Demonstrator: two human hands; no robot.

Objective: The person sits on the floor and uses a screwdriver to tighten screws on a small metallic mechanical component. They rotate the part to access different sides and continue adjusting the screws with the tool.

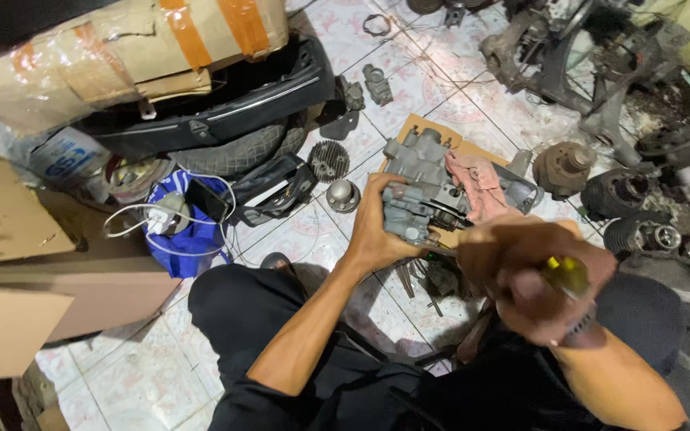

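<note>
A grey metal engine casing (423, 177) rests on a piece of cardboard (425, 128) on the tiled floor, with a pink rag (479, 185) draped on it. My left hand (377, 227) grips the near end of the casing. My right hand (533, 283), close to the camera and blurred, is closed around a screwdriver with a yellow and black handle (566, 274); its shaft points toward the casing's near side.
Engine cylinders (562, 168) and greasy parts lie at the right. A tyre (241, 150), black seat, blue bag (185, 231) with white cable, and cardboard boxes (9, 239) crowd the left. Small round metal parts (343, 194) sit beside the casing. My legs in dark trousers fill the foreground.
</note>
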